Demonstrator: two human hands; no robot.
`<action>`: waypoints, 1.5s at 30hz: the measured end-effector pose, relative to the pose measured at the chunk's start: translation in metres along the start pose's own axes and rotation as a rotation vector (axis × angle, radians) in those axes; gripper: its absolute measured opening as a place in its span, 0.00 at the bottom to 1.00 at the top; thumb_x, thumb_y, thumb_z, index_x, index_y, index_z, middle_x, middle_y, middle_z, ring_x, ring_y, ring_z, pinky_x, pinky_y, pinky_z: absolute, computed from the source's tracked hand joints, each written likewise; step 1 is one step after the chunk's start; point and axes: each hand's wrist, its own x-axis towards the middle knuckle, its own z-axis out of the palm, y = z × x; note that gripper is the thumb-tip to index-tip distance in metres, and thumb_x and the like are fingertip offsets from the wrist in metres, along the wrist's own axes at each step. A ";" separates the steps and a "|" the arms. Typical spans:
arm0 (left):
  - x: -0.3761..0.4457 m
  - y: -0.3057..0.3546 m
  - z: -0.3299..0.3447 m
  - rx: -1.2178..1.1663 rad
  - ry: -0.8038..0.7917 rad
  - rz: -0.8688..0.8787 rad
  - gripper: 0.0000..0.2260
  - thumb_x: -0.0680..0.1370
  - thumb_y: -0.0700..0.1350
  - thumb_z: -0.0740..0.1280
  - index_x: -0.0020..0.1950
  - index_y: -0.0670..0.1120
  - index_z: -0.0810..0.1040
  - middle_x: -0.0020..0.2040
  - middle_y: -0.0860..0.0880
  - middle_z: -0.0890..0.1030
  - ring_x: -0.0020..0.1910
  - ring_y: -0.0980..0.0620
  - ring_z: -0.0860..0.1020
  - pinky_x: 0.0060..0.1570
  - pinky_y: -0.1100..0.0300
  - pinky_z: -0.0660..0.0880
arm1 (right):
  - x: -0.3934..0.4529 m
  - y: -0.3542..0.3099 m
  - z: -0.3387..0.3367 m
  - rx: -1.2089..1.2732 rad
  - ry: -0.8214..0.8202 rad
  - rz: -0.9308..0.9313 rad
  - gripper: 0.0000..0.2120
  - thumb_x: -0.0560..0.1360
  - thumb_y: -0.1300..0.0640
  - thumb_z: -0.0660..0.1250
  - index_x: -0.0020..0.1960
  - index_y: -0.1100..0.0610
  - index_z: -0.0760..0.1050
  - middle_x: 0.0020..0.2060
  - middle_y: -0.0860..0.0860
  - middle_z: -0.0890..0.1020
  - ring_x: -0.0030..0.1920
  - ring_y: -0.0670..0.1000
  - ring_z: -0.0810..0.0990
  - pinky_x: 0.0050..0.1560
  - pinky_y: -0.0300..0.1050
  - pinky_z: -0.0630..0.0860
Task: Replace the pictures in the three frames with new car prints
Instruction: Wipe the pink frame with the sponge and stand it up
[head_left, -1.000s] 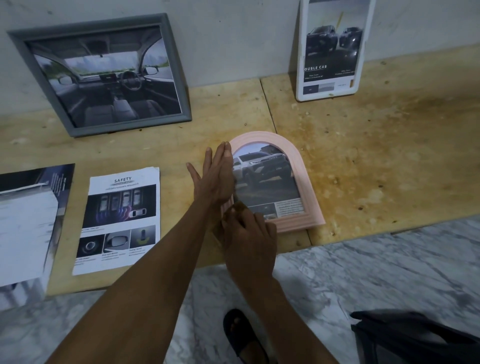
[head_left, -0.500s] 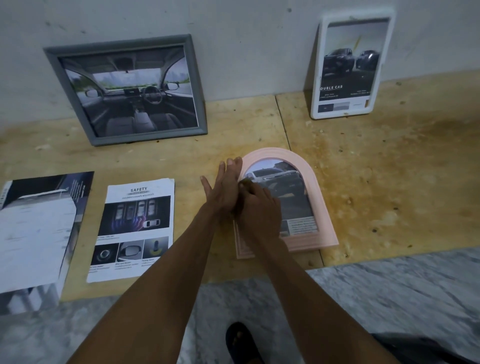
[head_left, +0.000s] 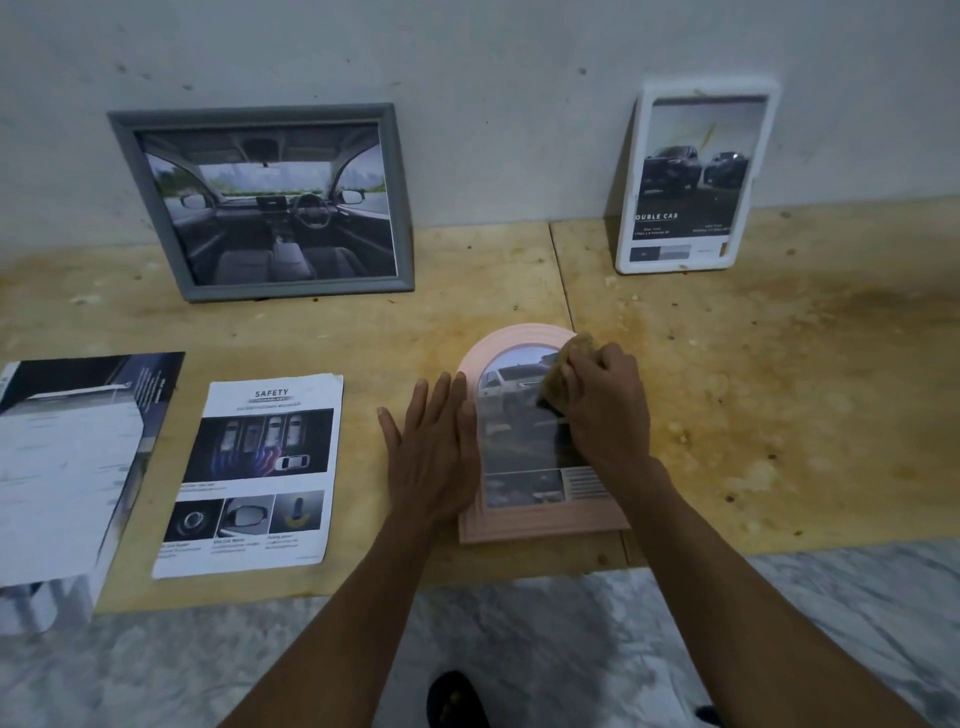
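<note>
The pink arched frame (head_left: 540, 431) is laid flat near the front edge of the plywood board (head_left: 779, 389). Its left side is steadied by the flat, straight-fingered left hand (head_left: 434, 457), while a small tan pad (head_left: 563, 374) is gripped by the right hand (head_left: 605, 410) upon the glass. Wiping seems in hand; standing the frame upright is judged next.

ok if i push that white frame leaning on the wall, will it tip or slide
The white frame stands tall and narrow, propped nearly upright against the wall, so a nudge near its top would probably tip it. Its bottom edge rests on smooth plywood, so a low push may slide it.
</note>
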 end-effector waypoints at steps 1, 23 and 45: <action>-0.001 0.000 0.000 0.043 -0.006 0.001 0.28 0.82 0.60 0.37 0.81 0.55 0.52 0.81 0.56 0.55 0.80 0.53 0.46 0.76 0.38 0.37 | -0.001 -0.002 0.003 -0.046 -0.022 -0.004 0.12 0.77 0.57 0.61 0.52 0.63 0.79 0.43 0.60 0.76 0.40 0.60 0.73 0.34 0.49 0.68; -0.002 0.000 0.003 0.232 -0.002 0.012 0.26 0.83 0.57 0.41 0.81 0.54 0.51 0.80 0.56 0.55 0.81 0.51 0.47 0.75 0.35 0.41 | -0.005 -0.071 0.018 0.115 -0.374 -0.068 0.08 0.74 0.65 0.61 0.48 0.59 0.78 0.57 0.55 0.76 0.58 0.57 0.69 0.58 0.50 0.68; -0.004 0.010 -0.003 0.161 0.000 -0.050 0.27 0.82 0.58 0.41 0.80 0.53 0.56 0.80 0.53 0.60 0.80 0.49 0.51 0.76 0.35 0.42 | -0.037 -0.020 -0.021 -0.190 -0.289 0.034 0.17 0.64 0.66 0.71 0.53 0.62 0.81 0.53 0.60 0.78 0.50 0.63 0.75 0.45 0.52 0.72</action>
